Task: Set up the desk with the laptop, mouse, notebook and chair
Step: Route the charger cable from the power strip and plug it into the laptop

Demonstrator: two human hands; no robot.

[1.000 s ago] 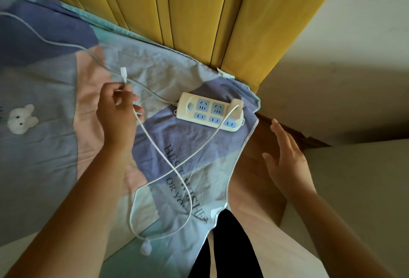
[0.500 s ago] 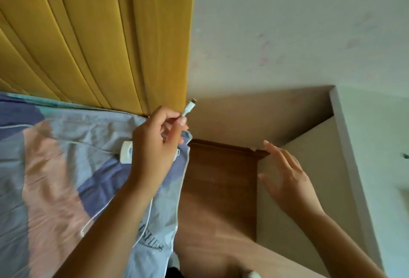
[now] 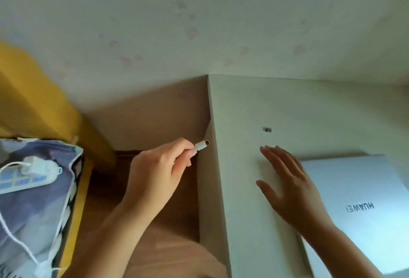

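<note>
A closed silver laptop (image 3: 358, 207) lies on the pale desk (image 3: 276, 109) at the right. My left hand (image 3: 155, 171) pinches the white charger plug (image 3: 201, 145) and holds it in the air just left of the desk's edge. Its cable runs out of sight under my arm. My right hand (image 3: 287, 180) hovers flat with spread fingers over the desk, beside the laptop's left edge. Mouse, notebook and chair are out of view.
A white power strip (image 3: 26, 178) with a white adapter plugged in lies on the patterned bed sheet (image 3: 35, 215) at the left. Brown wood floor (image 3: 150, 211) fills the gap between bed and desk. A yellow curtain (image 3: 33, 96) hangs behind the bed. A small dark mark (image 3: 267, 130) sits on the desk.
My view has swung right from the bed to the desk. My left hand has carried the plug from above the sheet to the desk's edge. The right hand has reached over the desk.
</note>
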